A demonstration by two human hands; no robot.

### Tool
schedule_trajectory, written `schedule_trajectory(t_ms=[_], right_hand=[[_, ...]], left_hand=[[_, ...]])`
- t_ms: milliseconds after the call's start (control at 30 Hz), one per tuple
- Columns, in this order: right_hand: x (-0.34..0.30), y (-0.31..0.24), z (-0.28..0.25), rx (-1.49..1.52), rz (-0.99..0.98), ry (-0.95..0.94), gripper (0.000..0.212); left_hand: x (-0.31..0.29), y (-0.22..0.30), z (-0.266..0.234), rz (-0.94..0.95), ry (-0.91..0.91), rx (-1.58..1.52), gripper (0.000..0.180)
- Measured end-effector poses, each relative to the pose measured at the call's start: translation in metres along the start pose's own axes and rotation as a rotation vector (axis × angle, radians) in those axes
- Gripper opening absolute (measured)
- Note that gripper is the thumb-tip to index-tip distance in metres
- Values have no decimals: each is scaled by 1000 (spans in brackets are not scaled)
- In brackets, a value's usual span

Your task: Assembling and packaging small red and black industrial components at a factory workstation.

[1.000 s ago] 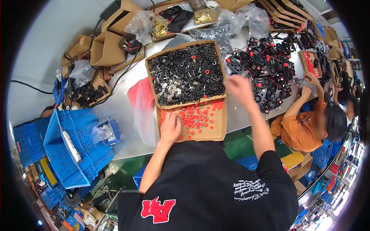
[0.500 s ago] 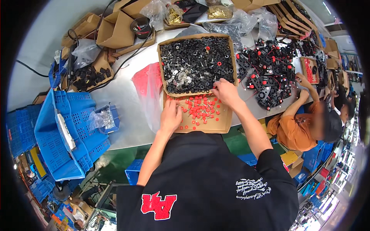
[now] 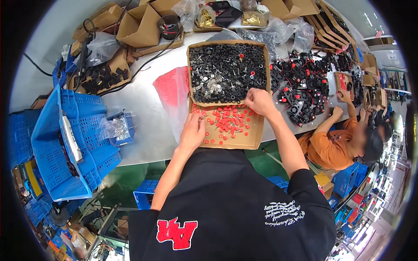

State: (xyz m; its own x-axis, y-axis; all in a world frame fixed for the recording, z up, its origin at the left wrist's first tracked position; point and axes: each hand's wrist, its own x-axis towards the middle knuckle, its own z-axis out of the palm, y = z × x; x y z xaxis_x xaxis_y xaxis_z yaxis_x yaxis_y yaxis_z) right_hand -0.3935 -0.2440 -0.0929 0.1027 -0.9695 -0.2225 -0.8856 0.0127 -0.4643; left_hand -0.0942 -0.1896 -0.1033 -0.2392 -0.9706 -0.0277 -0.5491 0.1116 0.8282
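Observation:
A shallow cardboard box (image 3: 190, 93) full of small black rubber-like rings and caps, with some silver screws and clear pieces among them, stands before me. Under its near edge a second cardboard tray (image 3: 244, 141) shows, strewn with red caps (image 3: 228, 122), several on silver screws. My right hand (image 3: 261, 103) is at the near right corner of the upper box, thumb and fingertips pinched together over black parts; what they hold is too small to make out. At the left side of the lower tray my left hand (image 3: 193, 131) has its fingers curled together beside the red caps, their contents hidden.
To the left lie a red sheet in a clear plastic bag (image 3: 172, 87), a small blue bin (image 3: 124, 137) of silver parts and large blue crates (image 3: 69, 143). Black assemblies with red knobs (image 3: 300, 87) pile up at right. Further right, a person in orange (image 3: 328, 150) works.
The whole view has shifted a little, with the boxes now slightly further right. My right fingers remain at the box corner, and my left hand stays near the red caps.

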Motion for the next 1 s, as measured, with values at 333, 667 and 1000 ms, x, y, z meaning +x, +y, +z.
schedule_trajectory(t_ms=[333,667,1000], right_hand=[[-49,-52,-4,1056,58,146,27],[-83,-81,-12,988,-88,133,20],[-85,-75,-22,891,-117,-13,19]], left_hand=[[16,52,10,-270,-247,-437,27],[18,110,0,-413,-320,-706,24],[18,99,4,-357,-359,-733,20]])
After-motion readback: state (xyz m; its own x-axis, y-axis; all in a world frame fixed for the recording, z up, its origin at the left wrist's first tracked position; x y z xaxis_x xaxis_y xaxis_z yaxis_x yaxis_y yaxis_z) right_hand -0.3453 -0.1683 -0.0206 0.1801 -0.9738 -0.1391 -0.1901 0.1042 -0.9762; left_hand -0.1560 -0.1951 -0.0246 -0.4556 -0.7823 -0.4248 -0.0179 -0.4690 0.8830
